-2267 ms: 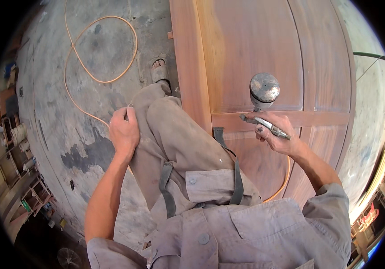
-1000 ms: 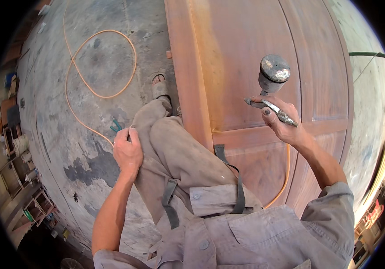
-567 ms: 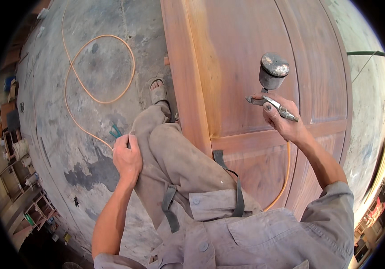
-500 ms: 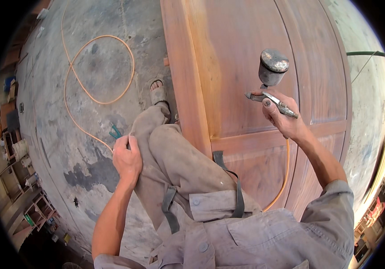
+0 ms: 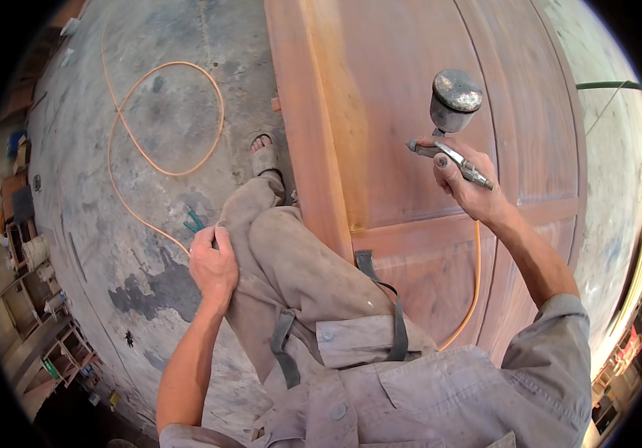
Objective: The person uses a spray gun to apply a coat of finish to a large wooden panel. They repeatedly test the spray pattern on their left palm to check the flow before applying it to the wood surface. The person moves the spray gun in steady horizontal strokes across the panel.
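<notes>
Concrete floor (image 5: 160, 187) left of a wooden door (image 5: 410, 231), spray gun (image 5: 454, 116) over the door's upper panel (image 5: 425, 67).
From afar I see reddish brown covering most of the door, and I judge the colouring well along; the amber strip (image 5: 348, 119) inside its left edge is perhaps unfinished. That edge runs beside the trouser leg (image 5: 291, 246), the right one lies beyond the forearm (image 5: 534, 254), and the upper panel gives room around the nozzle (image 5: 411, 145). Orange hose (image 5: 221, 112) loops left of the door. The right hand (image 5: 474, 179) grips the spray gun. The left hand (image 5: 214, 261), left of the door, curls at the trouser knee, its hold unclear to me; a green tool (image 5: 195, 221) lies just beyond.
</notes>
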